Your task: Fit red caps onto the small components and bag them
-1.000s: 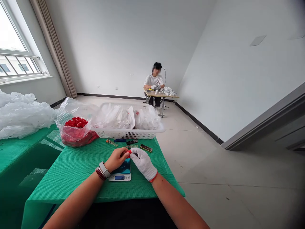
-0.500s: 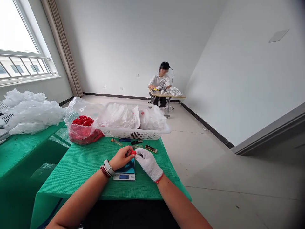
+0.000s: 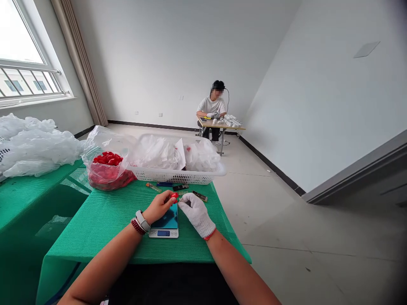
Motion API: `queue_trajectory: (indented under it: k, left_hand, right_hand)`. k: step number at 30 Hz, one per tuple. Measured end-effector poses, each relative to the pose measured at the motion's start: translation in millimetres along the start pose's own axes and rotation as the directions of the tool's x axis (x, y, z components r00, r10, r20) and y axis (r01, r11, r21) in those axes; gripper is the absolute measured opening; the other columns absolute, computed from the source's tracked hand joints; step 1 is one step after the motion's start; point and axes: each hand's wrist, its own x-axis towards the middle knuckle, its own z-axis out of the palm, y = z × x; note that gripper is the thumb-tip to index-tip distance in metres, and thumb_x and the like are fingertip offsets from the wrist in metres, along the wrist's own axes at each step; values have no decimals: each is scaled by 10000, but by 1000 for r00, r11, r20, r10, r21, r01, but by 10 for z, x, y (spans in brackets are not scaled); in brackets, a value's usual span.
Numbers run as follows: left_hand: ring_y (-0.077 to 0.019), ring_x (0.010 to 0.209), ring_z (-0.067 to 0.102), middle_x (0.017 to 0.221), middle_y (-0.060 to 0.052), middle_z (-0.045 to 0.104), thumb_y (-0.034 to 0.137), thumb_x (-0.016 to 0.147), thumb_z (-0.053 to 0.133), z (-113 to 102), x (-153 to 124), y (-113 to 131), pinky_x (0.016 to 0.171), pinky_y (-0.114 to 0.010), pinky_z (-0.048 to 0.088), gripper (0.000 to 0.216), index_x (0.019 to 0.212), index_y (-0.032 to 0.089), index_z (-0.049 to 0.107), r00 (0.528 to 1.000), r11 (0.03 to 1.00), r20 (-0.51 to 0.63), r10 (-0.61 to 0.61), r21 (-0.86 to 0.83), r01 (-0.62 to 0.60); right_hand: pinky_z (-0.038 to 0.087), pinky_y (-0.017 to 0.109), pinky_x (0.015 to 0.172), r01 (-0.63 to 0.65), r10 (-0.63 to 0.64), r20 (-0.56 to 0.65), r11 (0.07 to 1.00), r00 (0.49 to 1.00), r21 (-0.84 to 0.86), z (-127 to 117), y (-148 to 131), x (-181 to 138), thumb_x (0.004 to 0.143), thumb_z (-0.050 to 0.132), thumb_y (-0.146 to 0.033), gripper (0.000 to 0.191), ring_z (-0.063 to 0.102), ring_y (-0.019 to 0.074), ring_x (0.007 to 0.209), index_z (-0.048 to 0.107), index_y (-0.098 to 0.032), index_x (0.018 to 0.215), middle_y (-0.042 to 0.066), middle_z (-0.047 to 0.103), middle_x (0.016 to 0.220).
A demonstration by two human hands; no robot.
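My bare left hand (image 3: pixel 159 206) wears a watch and a beaded bracelet, and pinches a small glossy red piece (image 3: pixel 174 195). Its exact kind is too small to make out. My right hand (image 3: pixel 194 213), in a white knit glove with a red cuff, has thumb and fingertips pinched together just beside the red piece; whatever lies between them is too small to name. Below both hands sits a digital scale (image 3: pixel 167 221) with a shiny blue-tinted plate and a lit display. A clear plastic bag (image 3: pixel 106 163) full of similar red pieces stands at the back left of the green-covered table (image 3: pixel 104 224).
A white plastic basket (image 3: pixel 149 174) of clear wrappers stands behind the scale. Before it lie an orange-tipped cutter (image 3: pixel 153 187), a blue item (image 3: pixel 164 184), a black item (image 3: pixel 180 187) and a dark stick-shaped item (image 3: pixel 200 195). Plastic bags (image 3: pixel 41 144) heap leftward. A co-worker (image 3: pixel 212 104) sits beyond.
My hands have drawn slightly apart; the red piece stays in my left fingers while my gloved fingertips have come off it. More of the scale plate shows. The view has shifted a little.
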Motion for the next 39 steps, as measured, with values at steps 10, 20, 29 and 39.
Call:
queue_trajectory:
  k: [10, 20, 29, 39]
  left_hand:
    - [-115, 632, 499, 727, 29, 537, 404, 878, 580, 41, -12, -66, 589, -235, 416, 240, 905, 184, 488, 998, 994, -54, 14, -111, -20]
    - [-112, 571, 541, 733, 3, 617, 509, 851, 590, 24, -6, -45, 553, -245, 442, 347, 875, 172, 510, 1000, 973, 11, -28, -229, 30]
    - [-104, 504, 497, 656, 13, 601, 549, 925, 424, 34, 5, -53, 521, -238, 407, 398, 801, 179, 504, 998, 989, 43, -49, -135, 54]
    - [-127, 659, 527, 761, -7, 597, 463, 830, 627, -86, 18, -118, 607, -241, 425, 318, 907, 160, 567, 975, 992, -221, -16, -129, -13]
  right_hand:
    - [517, 350, 893, 47, -74, 160, 985, 984, 168, 4, -119, 10, 875, 561, -236, 270, 653, 195, 967, 682, -212, 1115, 41, 703, 1060]
    - [528, 295, 754, -19, -45, 268, 973, 962, 231, -53, -205, -4, 929, 487, -314, 273, 626, 167, 809, 699, -185, 1044, 39, 690, 901]
    - [507, 290, 766, 51, -100, 286, 984, 953, 173, -77, -278, 8, 926, 482, -308, 250, 618, 172, 807, 694, -180, 894, 37, 685, 858]
    - [463, 269, 689, 147, -147, 219, 989, 965, 16, -158, -503, 278, 909, 501, -335, 237, 571, 170, 748, 656, -181, 817, 28, 629, 780]
